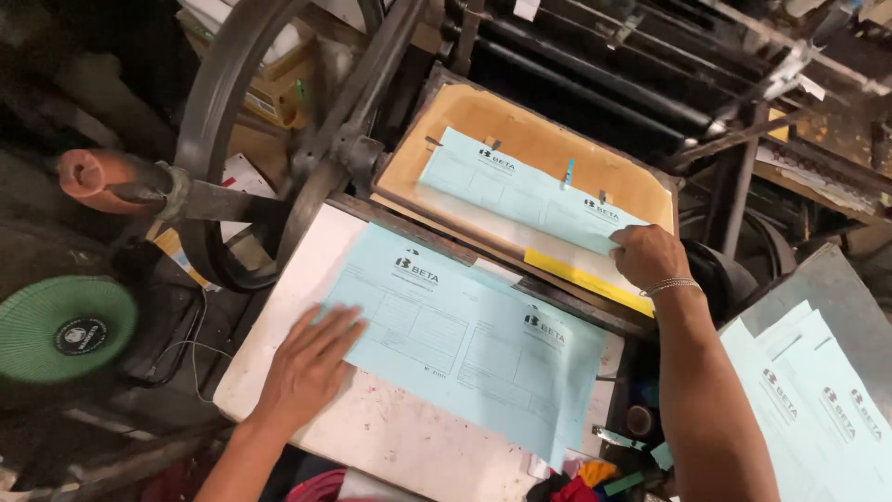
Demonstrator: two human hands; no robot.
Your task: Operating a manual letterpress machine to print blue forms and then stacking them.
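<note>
Two hands (pixel 311 363) (pixel 648 256) on pale blue printed sheets (pixel 474 339) (pixel 525 191).

Pale blue printed sheets (pixel 469 339), tan platen (pixel 520 130), green fan (pixel 65 327)

A pale blue printed sheet (pixel 469 335) lies flat on the white board, another blue sheet (pixel 525 191) on the tan platen.

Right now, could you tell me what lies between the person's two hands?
In the head view, a pale blue printed sheet lies between left hand and right hand.
</note>
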